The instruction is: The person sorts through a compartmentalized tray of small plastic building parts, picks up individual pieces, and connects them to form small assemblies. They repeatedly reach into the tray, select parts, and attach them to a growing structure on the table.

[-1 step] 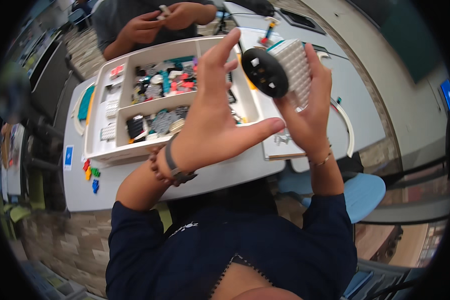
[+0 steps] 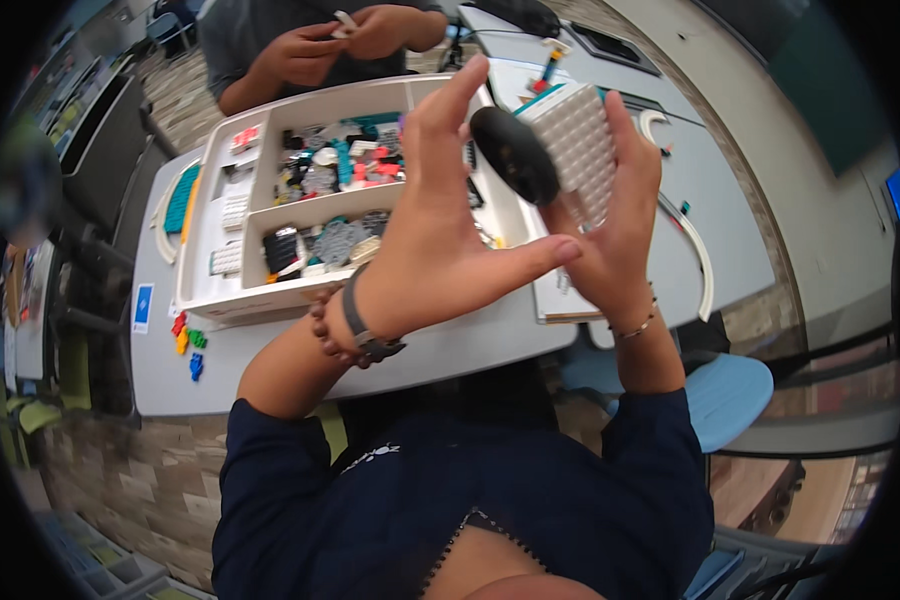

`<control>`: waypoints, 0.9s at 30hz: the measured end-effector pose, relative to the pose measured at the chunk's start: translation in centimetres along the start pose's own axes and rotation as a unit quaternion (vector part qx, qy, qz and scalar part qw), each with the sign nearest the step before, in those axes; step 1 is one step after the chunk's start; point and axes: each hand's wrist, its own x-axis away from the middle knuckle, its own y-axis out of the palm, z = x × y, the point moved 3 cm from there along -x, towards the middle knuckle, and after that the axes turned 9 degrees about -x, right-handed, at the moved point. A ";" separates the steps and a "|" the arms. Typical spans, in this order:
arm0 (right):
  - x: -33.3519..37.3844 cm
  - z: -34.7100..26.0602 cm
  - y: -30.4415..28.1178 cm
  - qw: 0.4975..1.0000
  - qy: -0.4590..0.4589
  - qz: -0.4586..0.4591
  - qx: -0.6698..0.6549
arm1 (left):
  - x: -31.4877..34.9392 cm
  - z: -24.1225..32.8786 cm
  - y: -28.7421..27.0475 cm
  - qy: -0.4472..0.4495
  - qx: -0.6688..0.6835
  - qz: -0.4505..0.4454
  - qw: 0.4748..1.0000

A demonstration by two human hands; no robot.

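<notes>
My right hand [image 2: 620, 215] is closed round a white studded building-brick block [image 2: 576, 140] with teal along its top edge. A black wheel [image 2: 515, 155] sits on the block's left side, tilted and blurred. My left hand [image 2: 435, 200] is spread beside the wheel, thumb stretched toward my right hand and the other fingers raised. It appears to hold nothing; whether a fingertip touches the wheel I cannot tell. Below them both stands a white sorting tray [image 2: 205, 290], its compartments full of loose bricks in black, grey, teal and coral.
Across the table, a person's hands [image 2: 335, 45] hold a small white piece. Red, yellow, green and blue pieces [image 2: 190, 345] lie at the table's front left. White curved strips [image 2: 695, 250] rest on the right, and a light blue chair [image 2: 730, 395] stands at the right front.
The black wheel has turned and now shows less of its face, more smeared. The block has tilted slightly in my right hand. My left hand stays spread.
</notes>
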 end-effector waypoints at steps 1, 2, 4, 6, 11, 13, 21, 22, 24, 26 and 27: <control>-0.2 -0.7 1.1 0.999 -0.032 0.017 0.002 | -0.1 -0.3 -0.4 0.009 0.006 0.032 0.999; -0.5 -1.2 1.9 0.999 -0.052 0.008 -0.009 | -0.1 -0.7 -0.7 0.014 0.015 0.059 0.998; -1.2 -1.5 3.4 0.999 0.003 -0.001 -0.054 | -0.2 -2.0 -1.4 0.002 0.069 0.087 0.994; -1.4 -1.4 4.4 0.987 0.097 -0.018 -0.128 | -0.1 -2.9 -2.2 -0.001 0.047 0.061 0.997; -1.8 -0.5 6.9 0.967 0.089 -0.031 -0.237 | -0.3 -4.1 -2.8 0.054 -0.017 0.028 0.998; -1.1 0.0 7.6 0.959 0.122 -0.020 -0.253 | -0.4 -4.4 -2.8 0.045 -0.029 0.017 0.998; -0.3 1.1 8.2 0.944 0.146 0.000 -0.295 | -0.5 -5.1 -2.3 0.039 -0.046 -0.020 0.998; -0.3 1.2 8.2 0.945 0.145 -0.007 -0.294 | -0.5 -5.1 -2.3 0.042 -0.051 -0.021 0.998; -0.3 2.2 7.6 0.940 0.173 0.026 -0.292 | -0.5 -5.2 -3.0 0.041 -0.060 0.003 0.997; 0.2 5.5 5.7 0.912 0.244 0.103 -0.312 | -0.7 -5.3 -5.4 0.042 0.016 0.065 0.997; 0.5 7.4 3.6 0.895 0.299 0.150 -0.295 | -1.1 -4.7 -7.3 0.002 0.095 0.068 0.993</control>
